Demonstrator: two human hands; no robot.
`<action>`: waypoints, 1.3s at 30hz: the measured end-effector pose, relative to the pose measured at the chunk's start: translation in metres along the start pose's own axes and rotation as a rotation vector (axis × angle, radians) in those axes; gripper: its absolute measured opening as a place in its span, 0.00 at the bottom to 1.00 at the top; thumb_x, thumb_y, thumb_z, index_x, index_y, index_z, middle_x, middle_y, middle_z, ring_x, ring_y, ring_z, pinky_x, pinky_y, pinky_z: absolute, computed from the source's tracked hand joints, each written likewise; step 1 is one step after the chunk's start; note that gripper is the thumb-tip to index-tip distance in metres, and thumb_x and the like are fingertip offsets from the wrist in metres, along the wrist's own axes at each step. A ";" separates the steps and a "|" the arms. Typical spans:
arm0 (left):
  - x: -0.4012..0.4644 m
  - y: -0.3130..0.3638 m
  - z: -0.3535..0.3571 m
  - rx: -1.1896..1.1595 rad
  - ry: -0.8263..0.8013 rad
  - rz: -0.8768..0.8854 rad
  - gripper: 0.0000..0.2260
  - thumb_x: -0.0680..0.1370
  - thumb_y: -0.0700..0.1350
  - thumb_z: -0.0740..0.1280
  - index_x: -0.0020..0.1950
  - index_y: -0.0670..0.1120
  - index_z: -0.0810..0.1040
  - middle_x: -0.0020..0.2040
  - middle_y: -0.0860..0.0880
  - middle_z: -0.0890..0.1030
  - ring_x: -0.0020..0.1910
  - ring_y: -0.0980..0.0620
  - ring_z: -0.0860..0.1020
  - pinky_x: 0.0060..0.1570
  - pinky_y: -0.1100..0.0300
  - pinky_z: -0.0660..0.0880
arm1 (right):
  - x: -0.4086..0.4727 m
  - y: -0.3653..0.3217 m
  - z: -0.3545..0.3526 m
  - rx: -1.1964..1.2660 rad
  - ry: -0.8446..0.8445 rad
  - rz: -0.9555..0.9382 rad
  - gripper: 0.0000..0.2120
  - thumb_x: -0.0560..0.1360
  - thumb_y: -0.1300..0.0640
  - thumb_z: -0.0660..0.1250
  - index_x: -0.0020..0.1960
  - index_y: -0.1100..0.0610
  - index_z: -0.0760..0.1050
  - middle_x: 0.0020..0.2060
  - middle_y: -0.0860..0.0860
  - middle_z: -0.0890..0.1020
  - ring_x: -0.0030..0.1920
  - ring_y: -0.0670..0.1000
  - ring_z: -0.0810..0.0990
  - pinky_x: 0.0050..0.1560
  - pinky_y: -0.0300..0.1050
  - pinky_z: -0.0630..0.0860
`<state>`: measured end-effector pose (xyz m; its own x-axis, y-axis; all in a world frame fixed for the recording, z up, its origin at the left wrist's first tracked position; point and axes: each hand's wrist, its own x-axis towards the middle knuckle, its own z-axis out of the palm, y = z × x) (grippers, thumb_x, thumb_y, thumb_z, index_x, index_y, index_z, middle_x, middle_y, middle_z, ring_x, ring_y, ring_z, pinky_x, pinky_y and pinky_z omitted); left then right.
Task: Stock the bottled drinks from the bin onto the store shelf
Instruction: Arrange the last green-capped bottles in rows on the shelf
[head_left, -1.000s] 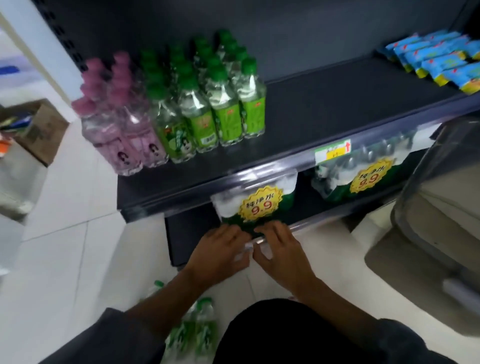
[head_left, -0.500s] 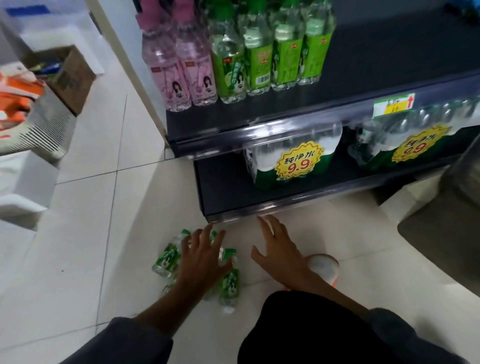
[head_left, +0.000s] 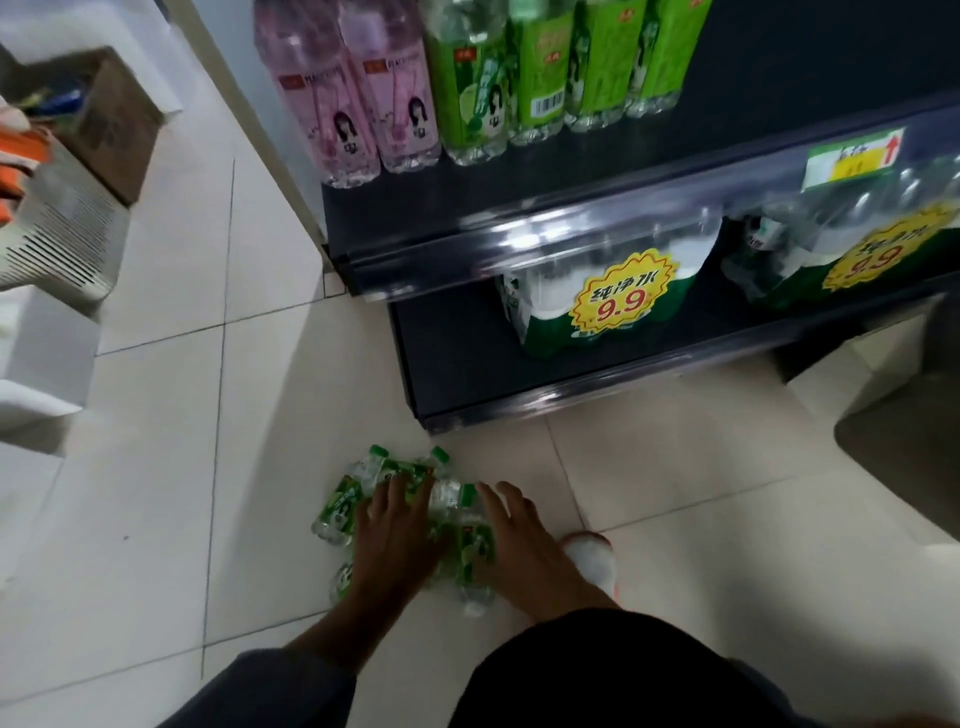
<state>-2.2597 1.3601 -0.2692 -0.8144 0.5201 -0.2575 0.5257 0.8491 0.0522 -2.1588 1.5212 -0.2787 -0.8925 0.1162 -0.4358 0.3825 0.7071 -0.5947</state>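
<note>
A cluster of small green-labelled bottles (head_left: 340, 506) with green caps lies on its side on the tiled floor in front of the shelf unit. My left hand (head_left: 392, 540) rests flat on top of the cluster, fingers spread. My right hand (head_left: 522, 545) is against the right side of the same bottles, fingers apart. Neither hand has closed around a bottle. On the dark shelf (head_left: 415, 218) above stand pink bottles (head_left: 345, 104) at the left and green bottles (head_left: 524, 73) beside them.
The bottom shelf holds wrapped water packs with yellow 9.9 stickers (head_left: 613, 301). A cardboard box (head_left: 111, 119) and a white slatted crate (head_left: 62, 234) sit at the left. A grey bin's edge (head_left: 904, 447) shows at the right. My white shoe (head_left: 592, 558) is near the bottles.
The view has tipped down from the shelf to the floor. Both hands left the lower shelf edge, dropped to the floor, and now lie on the loose green bottles.
</note>
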 end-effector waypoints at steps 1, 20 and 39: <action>0.002 -0.006 0.004 0.012 0.002 0.008 0.38 0.72 0.64 0.71 0.79 0.53 0.66 0.72 0.41 0.71 0.72 0.37 0.68 0.68 0.37 0.68 | 0.004 -0.001 0.007 0.010 -0.014 0.021 0.42 0.79 0.47 0.65 0.82 0.50 0.42 0.81 0.55 0.47 0.79 0.58 0.52 0.74 0.56 0.64; 0.048 -0.023 0.030 0.158 -0.092 0.166 0.38 0.75 0.59 0.71 0.81 0.56 0.57 0.76 0.46 0.69 0.75 0.41 0.66 0.72 0.40 0.64 | 0.055 0.002 0.084 0.063 0.035 0.325 0.37 0.81 0.56 0.62 0.81 0.63 0.45 0.74 0.62 0.62 0.65 0.62 0.73 0.64 0.54 0.74; 0.047 0.069 -0.060 -0.074 0.052 0.173 0.37 0.76 0.58 0.68 0.81 0.54 0.54 0.66 0.44 0.69 0.64 0.41 0.72 0.50 0.47 0.80 | -0.035 0.014 -0.071 0.382 0.702 0.232 0.50 0.68 0.51 0.74 0.80 0.44 0.45 0.69 0.47 0.62 0.59 0.56 0.76 0.51 0.57 0.81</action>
<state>-2.2762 1.4483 -0.2196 -0.7263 0.6611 -0.1881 0.6407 0.7503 0.1629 -2.1389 1.5766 -0.2233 -0.6739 0.7276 -0.1286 0.5172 0.3403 -0.7853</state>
